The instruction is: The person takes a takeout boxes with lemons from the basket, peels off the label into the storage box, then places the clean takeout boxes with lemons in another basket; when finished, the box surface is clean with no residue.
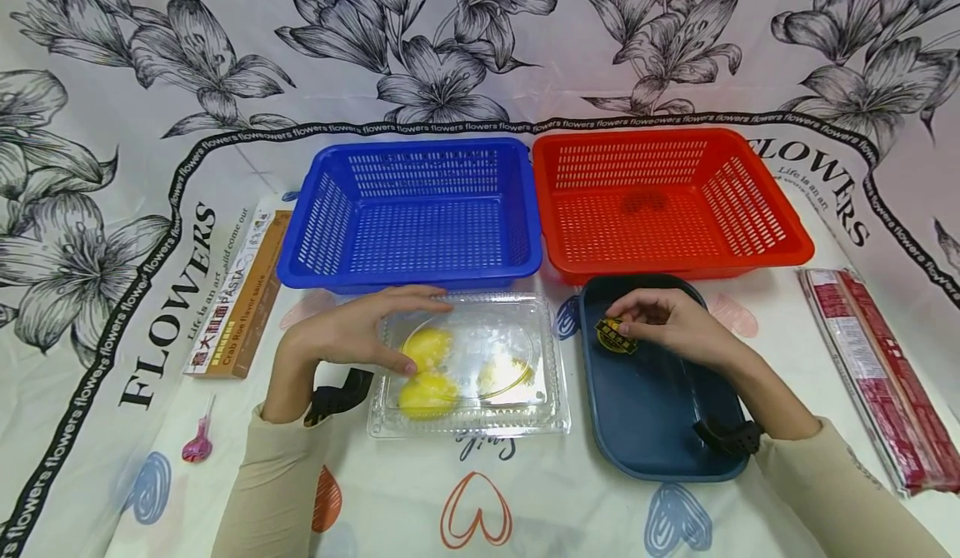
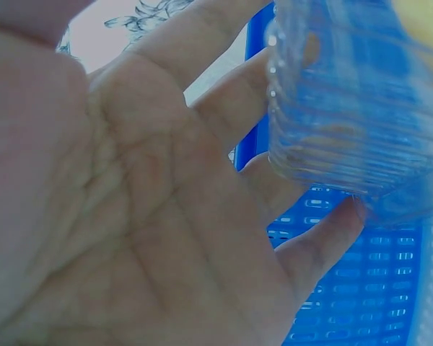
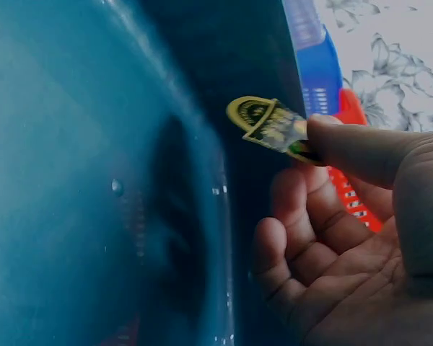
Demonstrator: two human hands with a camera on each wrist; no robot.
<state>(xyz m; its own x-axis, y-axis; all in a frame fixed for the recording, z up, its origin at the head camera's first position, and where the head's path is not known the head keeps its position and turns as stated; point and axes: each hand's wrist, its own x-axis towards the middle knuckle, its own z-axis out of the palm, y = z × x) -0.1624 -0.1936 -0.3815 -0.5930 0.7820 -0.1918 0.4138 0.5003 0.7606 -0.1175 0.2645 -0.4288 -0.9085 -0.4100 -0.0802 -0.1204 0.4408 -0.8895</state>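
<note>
Right hand (image 1: pixel 670 318) pinches label (image 1: pixel 615 337) over tray's (image 1: pixel 637 425) 10 o'clock; left hand (image 1: pixel 354 331), fingers apart, at box (image 1: pixel 498 325). Likely label handling; next needs steadiness.

Head view bright and even, light apparently from above; white glare and glints across clear box (image 1: pixel 491 325). Left wrist view hazy, bluish; box blurred at right, left hand (image 2: pixel 166 202) soft, cloth (image 2: pixel 105 36) washed out behind. Right wrist view dimmer: dark shadow down wall of tray (image 3: pixel 58 180), thin highlights along its corner, small lettering on sticker (image 3: pixel 267 126) too soft to read.
</note>
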